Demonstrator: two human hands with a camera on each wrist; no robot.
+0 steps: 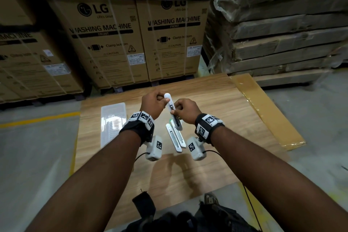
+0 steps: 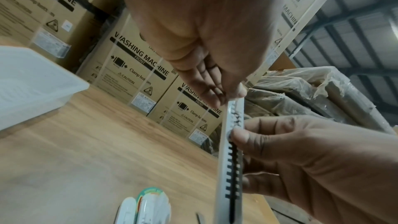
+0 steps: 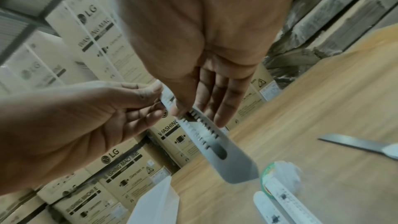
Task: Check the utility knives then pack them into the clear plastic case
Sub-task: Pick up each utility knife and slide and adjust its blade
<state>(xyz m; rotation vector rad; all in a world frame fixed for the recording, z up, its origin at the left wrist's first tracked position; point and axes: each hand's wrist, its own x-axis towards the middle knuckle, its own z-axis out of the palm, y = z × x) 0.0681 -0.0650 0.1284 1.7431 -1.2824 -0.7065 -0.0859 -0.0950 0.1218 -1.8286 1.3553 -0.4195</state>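
Both hands hold one white utility knife (image 1: 174, 113) upright above the wooden table (image 1: 216, 118). My left hand (image 1: 162, 100) grips its rounded top end. My right hand (image 1: 176, 112) pinches the middle, with the thumb on the slider of the toothed black slot (image 2: 233, 168). No blade shows at its lower end (image 3: 239, 173). Two more white knives (image 1: 176, 139) lie side by side on the table below the hands, their tops on a green-rimmed packet (image 3: 277, 168). The clear plastic case (image 1: 113, 122) lies flat to the left of my left wrist.
A grey blade with a white handle (image 3: 357, 144) lies on the table to the right. Stacked washing machine cartons (image 1: 113, 43) stand behind the table, wrapped flat boxes (image 1: 282, 43) at the back right. A taped cardboard strip (image 1: 263, 109) lines the table's right edge.
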